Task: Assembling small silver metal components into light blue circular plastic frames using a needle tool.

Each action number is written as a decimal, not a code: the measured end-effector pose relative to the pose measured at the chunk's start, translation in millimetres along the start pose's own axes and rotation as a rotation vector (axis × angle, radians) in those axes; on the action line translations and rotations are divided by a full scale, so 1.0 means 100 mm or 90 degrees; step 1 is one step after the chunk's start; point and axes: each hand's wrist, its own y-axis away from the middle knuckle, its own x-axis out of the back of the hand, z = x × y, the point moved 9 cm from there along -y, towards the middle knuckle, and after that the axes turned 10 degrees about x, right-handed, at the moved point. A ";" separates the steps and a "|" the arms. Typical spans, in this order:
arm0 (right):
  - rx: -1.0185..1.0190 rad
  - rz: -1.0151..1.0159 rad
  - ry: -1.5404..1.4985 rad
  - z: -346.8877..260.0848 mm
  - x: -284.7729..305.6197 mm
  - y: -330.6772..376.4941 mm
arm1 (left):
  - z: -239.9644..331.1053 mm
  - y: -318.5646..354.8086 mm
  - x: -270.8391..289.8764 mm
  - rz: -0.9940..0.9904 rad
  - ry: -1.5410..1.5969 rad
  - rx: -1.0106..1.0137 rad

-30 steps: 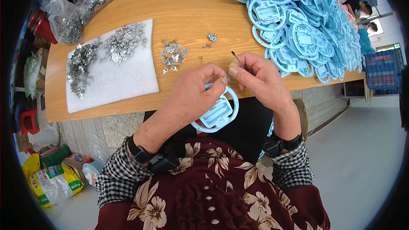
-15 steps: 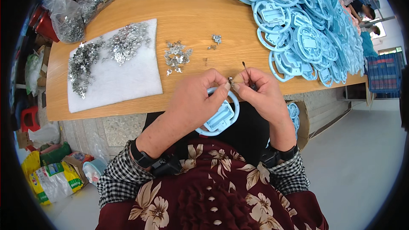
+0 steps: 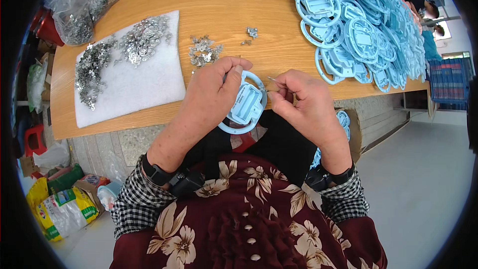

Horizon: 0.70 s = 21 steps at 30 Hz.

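Note:
My left hand [image 3: 211,87] grips a light blue plastic wheel-shaped part [image 3: 247,103] by its left side, fingers wrapped round the rim. A rectangular recess shows in the wheel's middle. On the other side, my right hand [image 3: 304,100] is closed in a pinch by the wheel's right rim. From its fingers a thin metal tool [image 3: 271,78] sticks out, mostly hidden. Whether those fingertips also hold a small metal piece, I cannot tell. Beyond my left hand lies a loose cluster of small metal clips [image 3: 203,51] on the wooden table [image 3: 149,119].
A white foam sheet [image 3: 144,87] bears heaps of metal pieces at the left. Bags of metal parts [image 3: 72,17] stand behind it. Many light blue wheels [image 3: 361,40] are piled at the right. A few more clips [image 3: 252,32] lie centre. Other people [image 3: 423,7] are far right.
My left hand has raised the wheel and turned its face toward me. My hands have moved slightly apart, and the tool in my right hand now points left instead of up.

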 end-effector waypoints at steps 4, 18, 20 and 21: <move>0.050 -0.004 0.083 -0.07 -0.06 -0.04 | 0.00 0.00 0.00 -0.001 -0.015 0.005; 0.080 -0.008 0.281 -0.29 -0.17 -0.06 | 0.03 0.02 -0.04 -0.051 -0.091 0.016; 0.071 -0.008 0.266 -0.27 -0.16 -0.05 | 0.05 0.01 -0.04 -0.041 -0.097 0.015; 0.067 -0.008 0.263 -0.26 -0.17 -0.05 | 0.06 0.00 -0.03 -0.031 -0.104 0.014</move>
